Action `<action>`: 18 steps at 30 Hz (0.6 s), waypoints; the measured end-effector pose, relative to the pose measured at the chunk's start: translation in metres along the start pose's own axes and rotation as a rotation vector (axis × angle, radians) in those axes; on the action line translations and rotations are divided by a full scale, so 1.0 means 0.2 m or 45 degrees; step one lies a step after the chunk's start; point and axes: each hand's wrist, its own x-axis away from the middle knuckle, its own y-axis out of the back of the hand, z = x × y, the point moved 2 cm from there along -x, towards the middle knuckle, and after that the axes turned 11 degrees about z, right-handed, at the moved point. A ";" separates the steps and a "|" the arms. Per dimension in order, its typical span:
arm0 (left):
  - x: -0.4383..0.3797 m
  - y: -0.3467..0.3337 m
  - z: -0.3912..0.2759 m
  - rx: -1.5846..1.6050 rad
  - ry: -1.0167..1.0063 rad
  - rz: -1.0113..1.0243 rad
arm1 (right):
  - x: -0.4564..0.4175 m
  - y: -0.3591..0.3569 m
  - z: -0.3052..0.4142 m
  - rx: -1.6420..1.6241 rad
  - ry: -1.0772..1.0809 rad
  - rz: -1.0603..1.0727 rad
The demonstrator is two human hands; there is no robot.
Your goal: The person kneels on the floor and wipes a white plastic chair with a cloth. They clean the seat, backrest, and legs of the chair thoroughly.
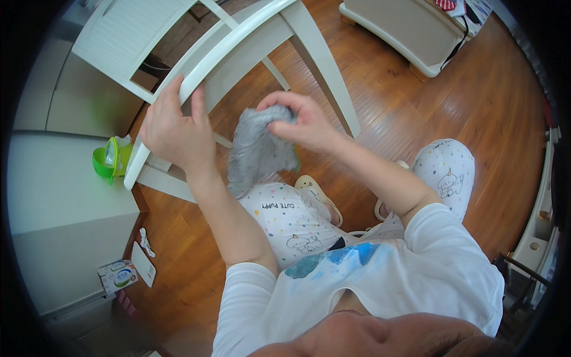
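My left hand (180, 131) grips the curved white rail (227, 42) of what looks like a wooden chair, its fingers and thumb on either side of the edge. A crumpled grey cloth (263, 143) is pinched in my right hand (301, 118). It hangs down in front of the rail, and its lower end reaches my knee, covered by white dotted trousers (279, 209). The cloth looks slightly blurred. To the right of the cloth, a white leg (325, 76) of the chair slopes down to the wooden floor.
A green and yellow container (118, 156) is beside the white cabinet (67, 178) on the left. A printed carton (118, 276) and a white flat panel (143, 264) are lower left. A beige furniture piece (397, 31) with a cable stands upper right. Drawers (533, 245) line the right edge.
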 end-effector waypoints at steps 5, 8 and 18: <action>-0.01 0.01 0.01 0.020 -0.078 -0.044 | -0.09 0.07 0.30 0.074 0.330 -0.071; 0.01 0.00 0.05 0.272 -0.049 0.042 | -0.23 0.09 0.48 0.152 0.555 -0.046; -0.01 0.04 -0.04 0.186 0.002 -0.009 | -0.52 0.02 0.60 0.888 0.387 0.179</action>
